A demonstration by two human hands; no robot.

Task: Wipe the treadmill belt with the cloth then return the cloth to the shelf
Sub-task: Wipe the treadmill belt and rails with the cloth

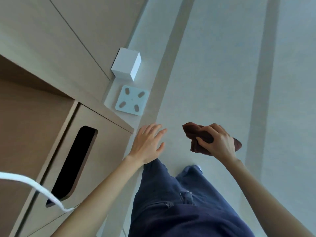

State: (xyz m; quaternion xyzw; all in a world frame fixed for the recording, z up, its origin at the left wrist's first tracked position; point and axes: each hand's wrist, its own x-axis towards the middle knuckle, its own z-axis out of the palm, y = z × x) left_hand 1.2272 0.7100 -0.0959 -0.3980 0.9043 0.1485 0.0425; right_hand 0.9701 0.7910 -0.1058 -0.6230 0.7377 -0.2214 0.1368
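My right hand (217, 141) grips a crumpled dark brown cloth (193, 132), held in the air above the pale floor, right of centre. Part of the cloth pokes out on both sides of the fist. My left hand (148, 144) hangs with fingers spread and holds nothing, close to the corner of a tan cabinet (95, 130). No treadmill belt shows in the head view. My legs in blue trousers (171, 202) fill the bottom centre.
The tan cabinet on the left has a dark oblong handle slot (75, 161) and an open recess (25, 120) above it. A white box (126, 64) and a white bathroom scale (131, 102) sit on the floor by the wall. A white cord (34, 185) crosses the lower left.
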